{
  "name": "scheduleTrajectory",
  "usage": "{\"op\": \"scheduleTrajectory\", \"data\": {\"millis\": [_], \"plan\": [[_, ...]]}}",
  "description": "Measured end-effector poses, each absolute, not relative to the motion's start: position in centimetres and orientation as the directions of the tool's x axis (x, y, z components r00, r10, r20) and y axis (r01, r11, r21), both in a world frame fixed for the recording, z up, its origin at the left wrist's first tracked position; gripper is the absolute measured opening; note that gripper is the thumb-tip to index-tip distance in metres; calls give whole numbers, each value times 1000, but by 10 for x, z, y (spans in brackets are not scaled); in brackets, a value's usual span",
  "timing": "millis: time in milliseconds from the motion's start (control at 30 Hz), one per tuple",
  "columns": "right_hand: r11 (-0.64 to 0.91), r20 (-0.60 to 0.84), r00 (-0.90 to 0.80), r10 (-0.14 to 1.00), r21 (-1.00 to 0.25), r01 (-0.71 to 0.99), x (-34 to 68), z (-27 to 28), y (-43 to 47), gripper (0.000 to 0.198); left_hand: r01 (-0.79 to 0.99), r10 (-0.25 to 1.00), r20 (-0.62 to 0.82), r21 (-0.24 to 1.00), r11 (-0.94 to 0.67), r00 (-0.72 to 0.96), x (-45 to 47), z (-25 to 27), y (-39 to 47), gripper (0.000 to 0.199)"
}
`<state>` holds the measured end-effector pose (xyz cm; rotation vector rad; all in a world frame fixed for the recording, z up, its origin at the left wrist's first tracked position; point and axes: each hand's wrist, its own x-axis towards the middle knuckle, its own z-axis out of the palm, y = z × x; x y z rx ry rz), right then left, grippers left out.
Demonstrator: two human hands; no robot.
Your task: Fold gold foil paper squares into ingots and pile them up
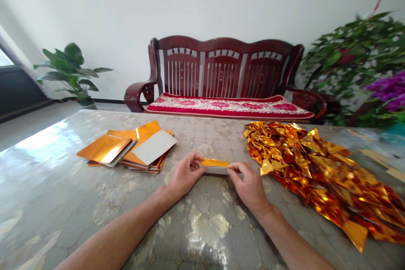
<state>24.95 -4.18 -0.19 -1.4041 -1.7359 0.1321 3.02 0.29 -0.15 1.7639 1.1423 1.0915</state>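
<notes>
Between my two hands is a sheet of gold foil paper, its gold side showing along the top and a pale side facing me below. My left hand pinches its left end between thumb and fingers. At the right end, my right hand grips it the same way. Left of my hands lies a loose stack of flat foil paper sheets, some gold side up, one pale side up. To the right spreads a large heap of folded gold foil pieces.
The table has a glossy, flower-patterned cover. Clear plastic and tan strips lie at its right edge. Behind it stands a dark red wooden bench with a red patterned cushion. Potted plants flank the bench.
</notes>
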Motion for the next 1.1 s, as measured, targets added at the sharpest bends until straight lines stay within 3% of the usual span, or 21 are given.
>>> {"op": "scheduleTrajectory", "data": {"millis": [200,433,567,733,933,1100], "plan": [[337,532,64,844,-620,709,251,-4,-40,14,125,946,221,959,-255,238,32,-4,4,32],[301,499,165,851,-720,626,252,-7,-38,21,85,954,206,970,-229,219,31,-3,6,35],[296,487,171,856,-734,611,252,-6,-40,26,207,941,268,928,-310,208,29,-3,6,28],[310,429,55,902,-730,609,252,-1,-43,28,420,874,381,770,-481,302,22,-3,5,12],[330,383,-124,915,-537,777,251,1,-41,31,591,811,330,560,-580,484,21,-1,-1,22],[356,353,-229,907,-357,863,247,3,-44,21,637,795,267,483,-600,545,25,8,-7,27]]}}
